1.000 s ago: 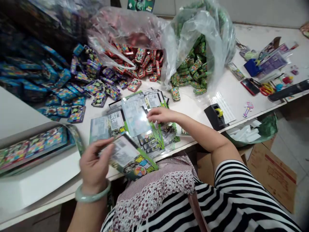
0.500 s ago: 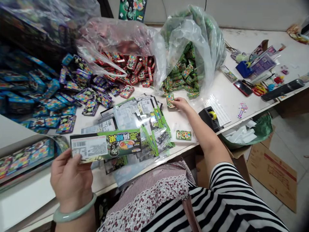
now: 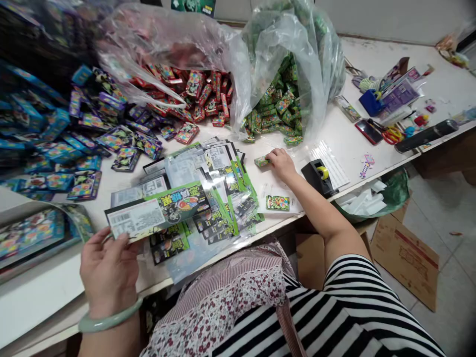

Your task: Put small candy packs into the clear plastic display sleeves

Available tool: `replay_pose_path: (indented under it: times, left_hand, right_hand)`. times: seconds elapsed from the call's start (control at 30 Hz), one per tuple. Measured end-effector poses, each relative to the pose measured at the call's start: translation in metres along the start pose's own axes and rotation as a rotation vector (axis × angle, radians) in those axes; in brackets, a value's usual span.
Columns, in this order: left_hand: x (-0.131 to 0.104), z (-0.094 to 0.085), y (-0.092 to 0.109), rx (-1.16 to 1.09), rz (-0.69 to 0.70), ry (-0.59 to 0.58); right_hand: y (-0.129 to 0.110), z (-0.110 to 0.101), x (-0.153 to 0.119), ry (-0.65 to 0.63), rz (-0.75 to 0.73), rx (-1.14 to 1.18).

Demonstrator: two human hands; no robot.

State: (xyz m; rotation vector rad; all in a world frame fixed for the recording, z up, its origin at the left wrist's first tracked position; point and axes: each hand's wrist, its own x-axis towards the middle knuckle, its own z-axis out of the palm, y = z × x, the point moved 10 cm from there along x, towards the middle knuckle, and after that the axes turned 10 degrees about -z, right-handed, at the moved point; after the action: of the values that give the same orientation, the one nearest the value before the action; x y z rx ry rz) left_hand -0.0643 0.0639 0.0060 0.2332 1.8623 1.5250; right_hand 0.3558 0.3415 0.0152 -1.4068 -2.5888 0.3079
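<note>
Pouch (image 3: 158, 214) stayed flat in our left hand (image 3: 107, 270), pinched by its label end, while our right hand (image 3: 279, 161) closed on a green box (image 3: 262, 161) lying on the surface (image 3: 345, 139).

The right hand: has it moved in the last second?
Yes. The right hand left the pile of flat packets and went outward, toward the tape dispenser, and now grips a small green box.
</note>
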Motion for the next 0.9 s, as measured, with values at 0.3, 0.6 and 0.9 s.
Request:
replay_pose_path:
  times: [0.3,0.6,0.9]
  left_hand:
    - [0.004,-0.005,-0.01,0.187,-0.054,-0.052]
    - [-0.004,0.001,0.022,0.954,0.425,-0.048]
    - [-0.02,0.116,-0.007,1.3,0.598,-0.629]
  right_hand:
    - [0.021,0.01,-0.009,-0.098,-0.103,0.052]
    - [0.027,0.018,0.001,-0.208,0.116,-0.017]
    - [0.015,0.029,0.022,-0.333,-0.186,0.058]
